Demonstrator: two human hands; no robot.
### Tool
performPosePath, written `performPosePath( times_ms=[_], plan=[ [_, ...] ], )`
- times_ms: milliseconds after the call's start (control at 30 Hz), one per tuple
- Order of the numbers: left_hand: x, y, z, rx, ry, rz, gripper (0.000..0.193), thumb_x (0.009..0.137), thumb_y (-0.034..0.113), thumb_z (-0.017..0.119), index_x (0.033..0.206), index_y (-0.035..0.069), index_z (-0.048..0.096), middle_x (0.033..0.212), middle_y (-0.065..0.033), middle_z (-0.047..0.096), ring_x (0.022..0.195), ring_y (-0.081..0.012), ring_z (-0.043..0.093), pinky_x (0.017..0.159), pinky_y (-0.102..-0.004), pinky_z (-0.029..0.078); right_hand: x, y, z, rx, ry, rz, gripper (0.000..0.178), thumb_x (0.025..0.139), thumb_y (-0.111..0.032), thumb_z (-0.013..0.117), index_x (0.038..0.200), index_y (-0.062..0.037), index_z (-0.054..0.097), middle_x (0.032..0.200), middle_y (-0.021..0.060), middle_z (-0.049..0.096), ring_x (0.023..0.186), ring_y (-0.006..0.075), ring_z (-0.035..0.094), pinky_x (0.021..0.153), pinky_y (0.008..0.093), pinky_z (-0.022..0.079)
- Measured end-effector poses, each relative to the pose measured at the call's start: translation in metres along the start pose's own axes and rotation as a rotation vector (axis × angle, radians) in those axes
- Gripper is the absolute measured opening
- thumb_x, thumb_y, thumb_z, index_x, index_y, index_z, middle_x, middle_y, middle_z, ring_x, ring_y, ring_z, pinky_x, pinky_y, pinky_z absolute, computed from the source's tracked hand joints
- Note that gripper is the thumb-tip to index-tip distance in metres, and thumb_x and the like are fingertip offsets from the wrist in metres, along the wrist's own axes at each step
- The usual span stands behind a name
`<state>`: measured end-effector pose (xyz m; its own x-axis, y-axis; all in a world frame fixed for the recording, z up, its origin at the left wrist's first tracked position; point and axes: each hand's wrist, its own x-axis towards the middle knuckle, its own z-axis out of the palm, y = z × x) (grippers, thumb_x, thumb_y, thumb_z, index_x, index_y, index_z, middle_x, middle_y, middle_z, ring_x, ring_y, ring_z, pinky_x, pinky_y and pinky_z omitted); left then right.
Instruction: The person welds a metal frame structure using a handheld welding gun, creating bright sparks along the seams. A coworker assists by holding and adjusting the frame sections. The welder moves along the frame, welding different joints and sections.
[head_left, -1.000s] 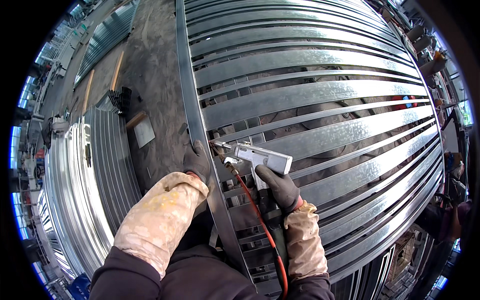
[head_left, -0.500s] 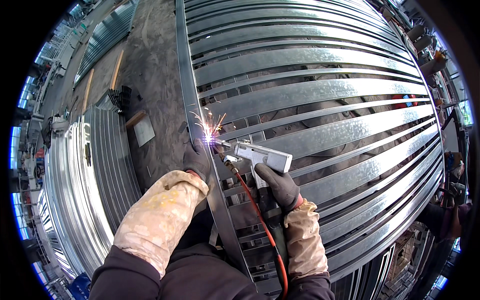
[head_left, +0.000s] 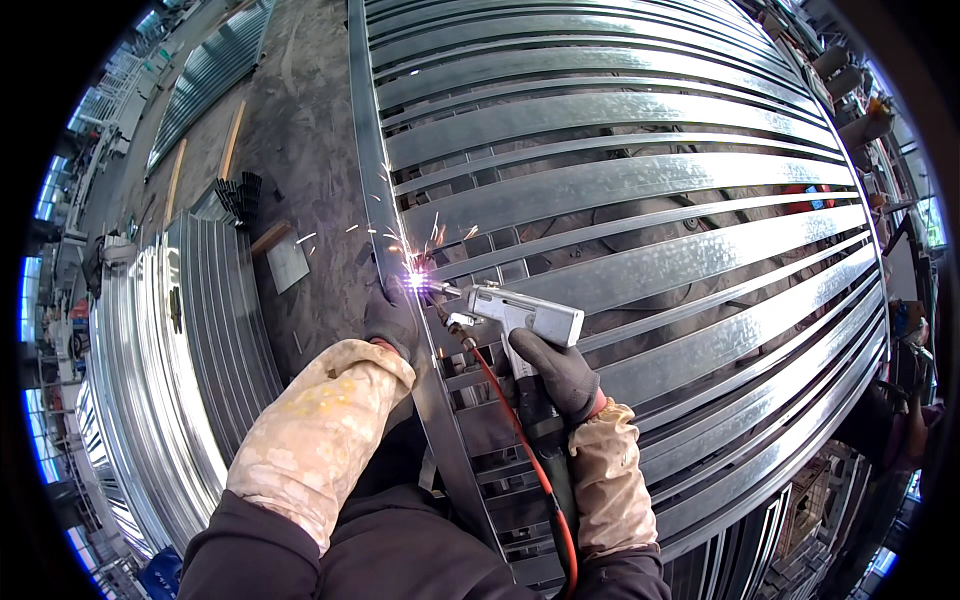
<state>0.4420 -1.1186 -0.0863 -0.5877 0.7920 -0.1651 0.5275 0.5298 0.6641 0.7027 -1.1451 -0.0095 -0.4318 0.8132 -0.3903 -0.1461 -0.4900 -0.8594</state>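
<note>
A silvery metal frame (head_left: 630,178) of many parallel slats lies in front of me. My right hand (head_left: 562,374), in a dark glove, is closed round the handle of a silver handheld welding gun (head_left: 530,312). The gun's nozzle points left at the joint of a slat and the long side rail (head_left: 443,408), where a bright violet-white glow throws sparks. My left hand (head_left: 391,318), also gloved, grips the side rail's outer edge just below the glow; its fingertips are partly hidden. A red hose (head_left: 513,428) runs from the gun down past my right forearm.
Bundled shiny metal profiles (head_left: 190,340) lie to the left. Near them are dark tube pieces (head_left: 240,197) and a pale flat plate (head_left: 288,262) on the floor. Another slatted panel (head_left: 212,78) lies farther back. At the right edge part of another person (head_left: 908,425) shows.
The spark plume has altered: short streaks now fly left over the floor and up along the rail. Both hands and the welding gun stay almost in place.
</note>
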Motion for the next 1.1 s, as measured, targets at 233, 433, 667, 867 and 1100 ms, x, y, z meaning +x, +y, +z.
performPosePath(
  times_ms=[233, 433, 667, 867, 1100],
  plan=[
    [0.003, -0.001, -0.005, -0.017, -0.043, -0.048, 0.052, 0.100, 0.042, 0.037, 0.122, 0.001, 0.059, 0.114, -0.0269, 0.063, 0.110, -0.0450, 0.057, 0.091, -0.0484, 0.045, -0.003, -0.007, 0.003, 0.022, -0.039, 0.022, 0.032, 0.098, -0.030, 0.054, 0.094, -0.0008, 0.066, 0.077, 0.0058, 0.066, 0.062, 0.0133, 0.063, 0.055, 0.0260, 0.049],
    [0.002, -0.004, -0.001, 0.005, -0.045, -0.040, 0.052, 0.100, 0.042, 0.036, 0.122, 0.000, 0.058, 0.114, -0.0287, 0.062, 0.110, -0.0461, 0.056, 0.091, -0.0488, 0.045, -0.008, -0.003, 0.001, -0.007, -0.004, 0.004, 0.031, 0.098, -0.029, 0.055, 0.097, 0.0001, 0.066, 0.080, 0.0054, 0.067, 0.069, 0.0124, 0.064, 0.060, 0.0258, 0.050],
    [-0.003, 0.005, -0.006, -0.118, -0.102, -0.012, 0.049, 0.100, 0.038, 0.036, 0.122, 0.000, 0.058, 0.111, -0.0272, 0.064, 0.107, -0.0447, 0.058, 0.089, -0.0481, 0.046, -0.012, -0.002, 0.000, 0.020, 0.004, 0.003, 0.025, 0.098, -0.021, 0.055, 0.104, 0.0010, 0.065, 0.087, 0.0043, 0.068, 0.078, 0.0118, 0.064, 0.070, 0.0264, 0.051],
    [-0.003, 0.005, -0.007, -0.019, 0.040, 0.072, 0.049, 0.100, 0.040, 0.036, 0.115, 0.000, 0.060, 0.101, -0.0214, 0.068, 0.097, -0.0356, 0.066, 0.083, -0.0439, 0.049, -0.015, -0.011, 0.001, 0.060, -0.072, -0.013, 0.025, 0.097, -0.020, 0.055, 0.106, 0.0015, 0.065, 0.092, 0.0046, 0.068, 0.081, 0.0118, 0.064, 0.071, 0.0268, 0.051],
    [-0.002, 0.000, -0.001, 0.076, 0.004, 0.035, 0.057, 0.100, 0.043, 0.035, 0.122, -0.005, 0.056, 0.120, -0.0320, 0.058, 0.115, -0.0468, 0.053, 0.094, -0.0482, 0.044, -0.019, -0.021, 0.006, 0.013, -0.046, 0.044, 0.034, 0.099, -0.031, 0.052, 0.097, -0.0001, 0.068, 0.082, 0.0053, 0.069, 0.065, 0.0119, 0.062, 0.058, 0.0253, 0.050]
  ],
)
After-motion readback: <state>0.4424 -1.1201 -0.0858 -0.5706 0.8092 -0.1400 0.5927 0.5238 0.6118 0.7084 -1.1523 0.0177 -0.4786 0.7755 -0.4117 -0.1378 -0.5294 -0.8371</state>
